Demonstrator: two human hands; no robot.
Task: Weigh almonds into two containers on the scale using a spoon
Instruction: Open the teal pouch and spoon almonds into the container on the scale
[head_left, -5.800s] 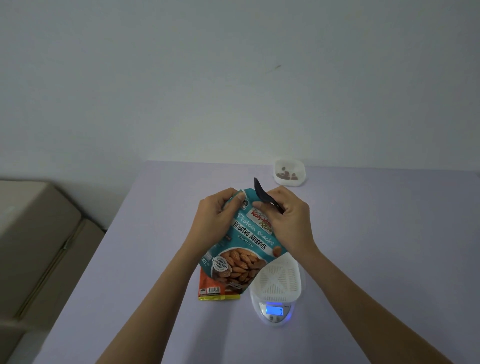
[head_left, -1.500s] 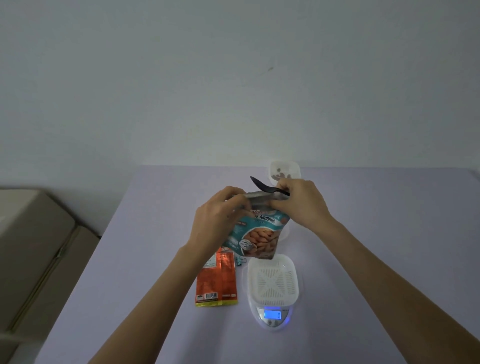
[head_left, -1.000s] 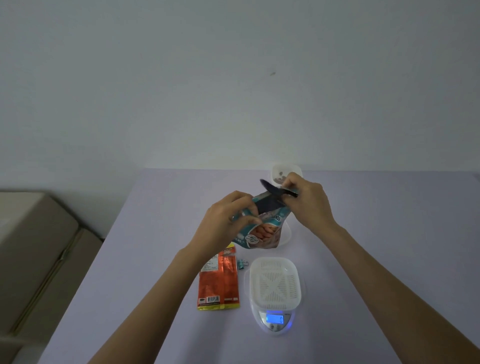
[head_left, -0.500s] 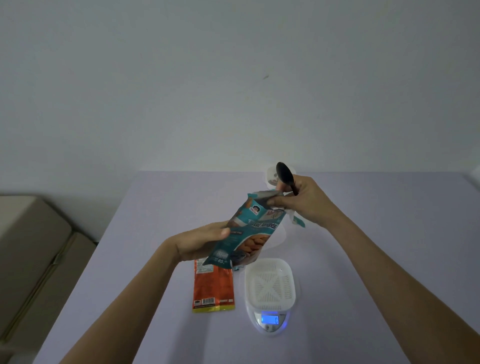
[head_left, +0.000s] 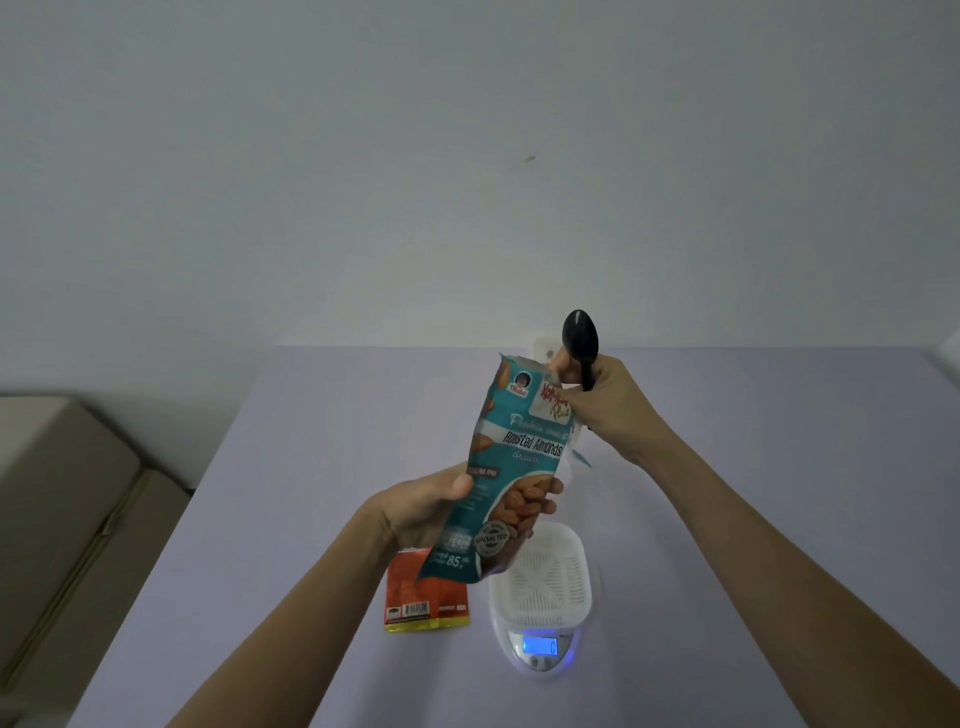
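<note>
The left hand grips the bag low down and holds it tilted. The right hand pinches its top corner, likely to open the mouth, with the spoon clamped bowl-up in the same fist, ready. Below the left hand, an empty-looking container sits on the scale.

The person's left grip and right grip are bare hands with slender fingers. Behind each grip runs a long, lean arm, the left forearm and the right forearm, both uncovered down to the view's lower edge.
</note>
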